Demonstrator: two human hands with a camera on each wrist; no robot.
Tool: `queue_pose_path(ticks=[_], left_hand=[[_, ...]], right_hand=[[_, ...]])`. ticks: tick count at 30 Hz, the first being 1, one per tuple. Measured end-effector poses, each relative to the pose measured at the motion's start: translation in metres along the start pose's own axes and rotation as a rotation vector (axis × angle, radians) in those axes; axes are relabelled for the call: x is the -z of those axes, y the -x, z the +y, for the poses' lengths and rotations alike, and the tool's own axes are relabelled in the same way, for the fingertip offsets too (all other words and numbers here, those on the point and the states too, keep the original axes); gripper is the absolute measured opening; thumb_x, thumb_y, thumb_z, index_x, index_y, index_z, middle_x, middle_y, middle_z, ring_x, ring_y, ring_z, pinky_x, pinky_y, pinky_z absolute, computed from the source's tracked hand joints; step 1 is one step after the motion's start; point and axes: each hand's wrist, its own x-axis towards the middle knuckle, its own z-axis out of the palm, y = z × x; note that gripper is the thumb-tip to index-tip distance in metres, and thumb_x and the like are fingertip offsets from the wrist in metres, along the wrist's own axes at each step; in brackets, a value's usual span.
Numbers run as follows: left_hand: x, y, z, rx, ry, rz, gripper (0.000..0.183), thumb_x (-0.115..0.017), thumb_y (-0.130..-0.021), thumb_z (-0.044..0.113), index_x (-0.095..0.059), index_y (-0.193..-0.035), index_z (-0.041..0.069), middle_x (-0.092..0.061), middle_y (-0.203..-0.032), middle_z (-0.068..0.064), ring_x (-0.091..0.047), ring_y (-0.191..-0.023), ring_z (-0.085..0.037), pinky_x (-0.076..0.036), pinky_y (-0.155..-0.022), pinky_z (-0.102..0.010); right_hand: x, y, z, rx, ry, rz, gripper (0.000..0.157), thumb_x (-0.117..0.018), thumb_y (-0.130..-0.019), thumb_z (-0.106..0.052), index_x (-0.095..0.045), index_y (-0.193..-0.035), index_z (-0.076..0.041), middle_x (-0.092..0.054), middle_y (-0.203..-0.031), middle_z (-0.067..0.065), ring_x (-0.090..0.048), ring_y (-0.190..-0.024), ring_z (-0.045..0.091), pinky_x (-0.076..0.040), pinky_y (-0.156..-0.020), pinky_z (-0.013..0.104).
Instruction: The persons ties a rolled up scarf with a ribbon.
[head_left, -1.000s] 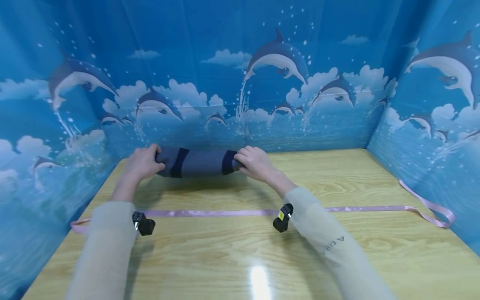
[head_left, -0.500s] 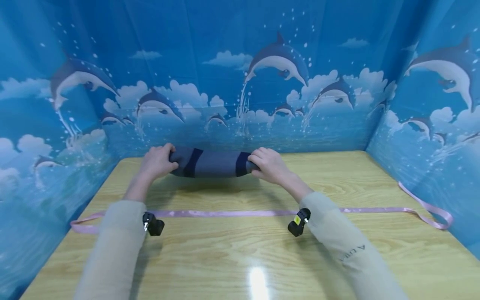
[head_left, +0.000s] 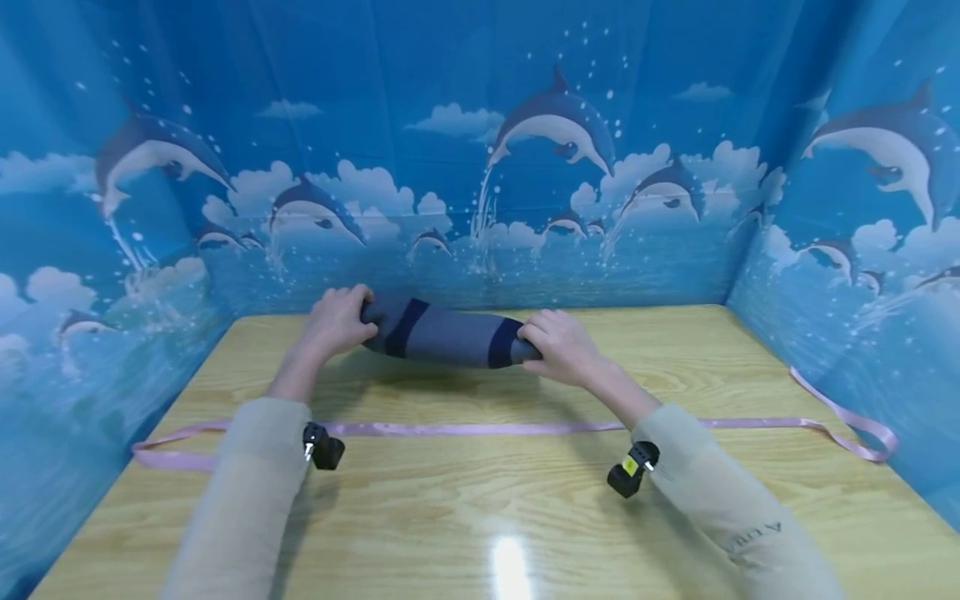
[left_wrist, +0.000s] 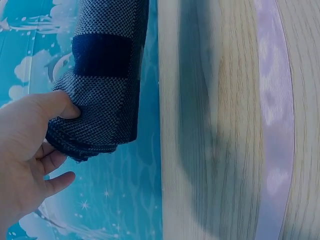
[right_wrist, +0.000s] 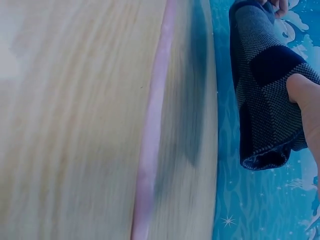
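Roll of woven cloth, held up over the far part of the table, close to the curtain; its shadow falls on the wood, apart from it. Long axis runs mostly left to right, roughly in line with the ribbon, at a slight slant: in the head view the right end sits lower than the left. Whether that end is nearer or only lower, cannot tell.

Grip: left hand grasps the left end, thumb on the near face; in the left wrist view one finger stands free of the cloth. Right hand grasps the right end, thumb across the near face, fingers over the top.

Shape: soft cylinder, somewhat flattened. At the right end, the right wrist view shows a hollow opening; at the left end, stacked cloth layers show. Texture: coarse grey-blue knit or weave, small pale flecks. Two dark bands cross the roll, one toward each end.

Ribbon: pale purple, glossy, lies across the table on the person's side of the roll; it doubles back at the left and curls at the right. Table: pale, wood-grained. Curtain: blue sheet, dolphin and cloud print.
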Motion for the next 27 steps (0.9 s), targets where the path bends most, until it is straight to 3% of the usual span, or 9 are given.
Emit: queue_pose_path(ticks=[7,16,27], left_hand=[[-0.008,-0.005,0.013,-0.020,-0.024,-0.010,0.043,-0.061,-0.087,0.021,-0.048,-0.125,0.004,-0.050,-0.121,-0.022,-0.042,-0.110,-0.040,-0.035,-0.091,-0.054],[-0.015,-0.007,0.027,-0.060,-0.034,-0.019,0.041,-0.061,-0.088,0.019,-0.049,-0.124,0.004,-0.051,-0.118,-0.021,-0.042,-0.107,-0.039,-0.035,-0.090,-0.054],[-0.020,-0.017,0.044,-0.120,-0.064,-0.029,0.039,-0.060,-0.088,0.019,-0.050,-0.124,0.007,-0.051,-0.119,-0.020,-0.043,-0.108,-0.039,-0.035,-0.089,-0.054]], right_hand=[[0.011,0.014,-0.003,0.036,-0.002,0.029,0.033,-0.080,-0.064,-0.014,-0.063,-0.090,-0.003,-0.061,-0.087,0.010,-0.058,-0.083,0.027,-0.047,-0.070,0.041],[0.025,0.028,-0.009,0.094,0.021,0.022,0.037,-0.083,-0.062,-0.018,-0.063,-0.091,-0.005,-0.062,-0.087,0.009,-0.057,-0.081,0.025,-0.046,-0.066,0.039],[0.037,0.040,-0.019,0.170,0.022,0.084,0.035,-0.078,-0.059,-0.014,-0.062,-0.088,-0.004,-0.062,-0.083,0.008,-0.058,-0.075,0.024,-0.044,-0.058,0.036]])
